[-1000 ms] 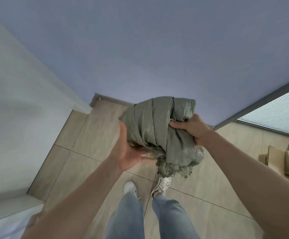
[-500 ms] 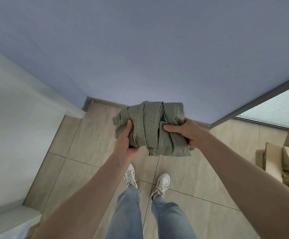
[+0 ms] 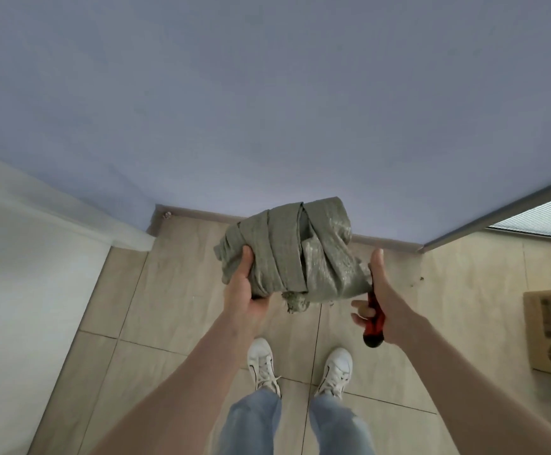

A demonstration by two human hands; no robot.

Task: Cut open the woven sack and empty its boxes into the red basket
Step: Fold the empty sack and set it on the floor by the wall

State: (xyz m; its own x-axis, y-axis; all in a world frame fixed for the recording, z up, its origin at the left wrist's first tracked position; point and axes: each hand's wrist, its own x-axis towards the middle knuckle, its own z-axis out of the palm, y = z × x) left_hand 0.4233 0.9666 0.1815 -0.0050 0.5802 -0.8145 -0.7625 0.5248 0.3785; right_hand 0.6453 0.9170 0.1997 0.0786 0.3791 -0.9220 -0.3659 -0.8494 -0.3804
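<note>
While the rolled woven sack (image 3: 287, 254) is held in the left grip (image 3: 246, 290) and a red-handled cutter (image 3: 373, 318) in the right grip (image 3: 382, 307), emptying is judged complete, so only stowing remains.

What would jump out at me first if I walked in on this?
The bundled grey-green woven sack, held up mid-frame over the tiled floor, draws the eye first. The left hand grips its lower left side, while the right hand, beside the sack's right edge, holds a red-handled cutter. White sneakers stand below.
</note>
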